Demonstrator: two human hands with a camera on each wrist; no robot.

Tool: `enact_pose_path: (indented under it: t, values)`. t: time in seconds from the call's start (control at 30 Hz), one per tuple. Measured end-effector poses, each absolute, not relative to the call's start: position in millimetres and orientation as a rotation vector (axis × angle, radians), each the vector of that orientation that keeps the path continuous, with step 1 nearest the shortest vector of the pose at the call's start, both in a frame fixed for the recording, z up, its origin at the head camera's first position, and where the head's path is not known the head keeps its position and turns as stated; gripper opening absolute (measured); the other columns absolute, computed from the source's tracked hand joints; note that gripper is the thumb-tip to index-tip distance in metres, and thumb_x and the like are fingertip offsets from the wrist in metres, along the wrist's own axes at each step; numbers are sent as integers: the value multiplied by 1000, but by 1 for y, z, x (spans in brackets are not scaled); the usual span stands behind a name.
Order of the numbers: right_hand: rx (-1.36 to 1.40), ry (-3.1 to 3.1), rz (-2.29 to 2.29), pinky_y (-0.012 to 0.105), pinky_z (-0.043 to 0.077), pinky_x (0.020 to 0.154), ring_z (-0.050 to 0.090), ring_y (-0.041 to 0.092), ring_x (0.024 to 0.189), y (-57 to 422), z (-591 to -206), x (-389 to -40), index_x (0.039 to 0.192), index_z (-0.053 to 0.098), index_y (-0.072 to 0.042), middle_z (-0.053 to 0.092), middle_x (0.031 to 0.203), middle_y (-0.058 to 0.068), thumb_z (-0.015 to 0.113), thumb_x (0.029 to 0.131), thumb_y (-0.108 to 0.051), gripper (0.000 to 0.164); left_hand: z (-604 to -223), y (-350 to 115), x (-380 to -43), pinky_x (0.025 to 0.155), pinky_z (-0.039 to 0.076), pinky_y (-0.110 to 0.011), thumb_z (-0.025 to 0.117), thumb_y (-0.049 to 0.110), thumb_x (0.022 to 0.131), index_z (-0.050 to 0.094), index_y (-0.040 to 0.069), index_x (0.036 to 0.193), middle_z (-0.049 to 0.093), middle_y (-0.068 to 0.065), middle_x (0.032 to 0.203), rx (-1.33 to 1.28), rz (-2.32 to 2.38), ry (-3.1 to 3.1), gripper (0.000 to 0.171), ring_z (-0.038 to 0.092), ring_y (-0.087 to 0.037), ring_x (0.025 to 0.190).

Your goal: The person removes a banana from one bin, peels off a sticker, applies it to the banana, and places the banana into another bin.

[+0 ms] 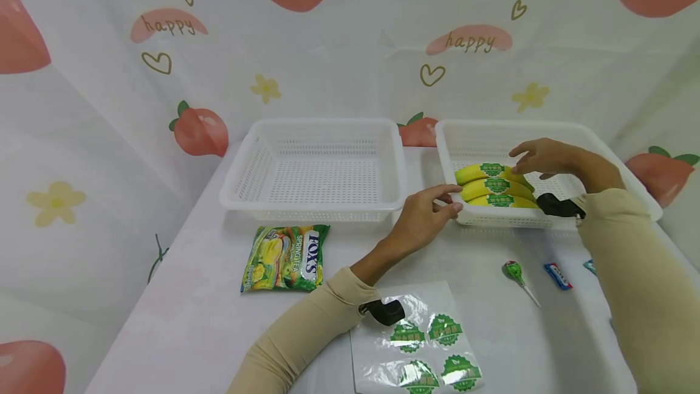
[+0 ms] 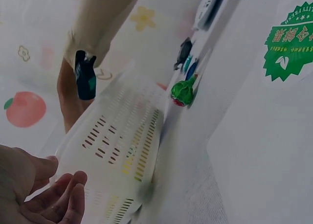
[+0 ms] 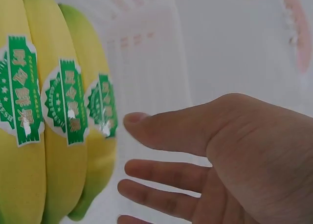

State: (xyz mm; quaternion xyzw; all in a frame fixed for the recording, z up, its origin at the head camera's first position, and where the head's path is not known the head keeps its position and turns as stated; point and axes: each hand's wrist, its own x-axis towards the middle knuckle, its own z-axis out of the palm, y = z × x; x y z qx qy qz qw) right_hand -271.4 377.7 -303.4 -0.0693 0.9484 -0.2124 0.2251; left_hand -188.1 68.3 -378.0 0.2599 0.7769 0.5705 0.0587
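Three yellow bananas with green labels lie side by side in the right white basket. My right hand hovers above their right end. In the right wrist view, that hand's thumb and fingers are apart and hold nothing, close beside the bananas. My left hand grips the same basket's front left corner, index finger on the rim and thumb by the outer wall. Through the slots of the basket, yellow shows in the left wrist view.
A second white basket stands to the left. In front of it lies a green FOX'S bag. A clear sheet of round green stickers lies nearer. A green lollipop and a blue wrapped candy lie at right.
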Motion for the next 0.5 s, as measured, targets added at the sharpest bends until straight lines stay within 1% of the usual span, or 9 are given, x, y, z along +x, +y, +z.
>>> enact_pose_path:
  t: [0.07,0.17,0.3,0.4,0.43,0.5]
  values:
    - [-240,2689,-545,68,53,94,55,64,124,374,-299,-264,151,36,17,47,142,49,59,109,-21,62,-379,67,-188,74,52,-16,68,17,106,65,10,145,69,-5,116,793,1716,2354,40,78,-24,101]
    - [-291,2812,-484,68,54,92,60,60,120,366,-294,-249,149,45,13,56,137,44,59,109,-23,55,-379,63,-187,76,54,-17,66,23,107,60,12,150,69,-4,122,817,1654,2365,45,76,-17,101]
    - [-324,2964,-463,72,49,96,60,56,122,356,-291,-225,147,54,5,65,132,35,58,110,-27,49,-377,50,-179,86,56,-18,63,33,109,47,15,160,67,-4,134,935,1493,2412,56,71,-8,108]
    - [-380,3044,-511,71,49,96,64,51,118,349,-294,-205,142,60,1,70,124,29,60,109,-24,42,-372,31,-169,95,55,-20,60,34,110,43,13,161,64,-6,140,1109,1353,2487,58,69,-10,115]
    - [-400,3073,-523,66,53,94,66,49,115,347,-295,-198,140,63,0,73,121,27,62,108,-22,39,-371,23,-164,97,55,-22,60,34,110,44,12,161,64,-6,141,1181,1302,2524,57,69,-11,117]
    - [-438,3126,-553,49,59,89,69,43,109,344,-299,-184,135,67,-1,75,116,22,65,106,-18,34,-367,6,-154,99,55,-23,59,34,110,45,12,159,63,-5,142,1306,1197,2595,55,67,-11,119]
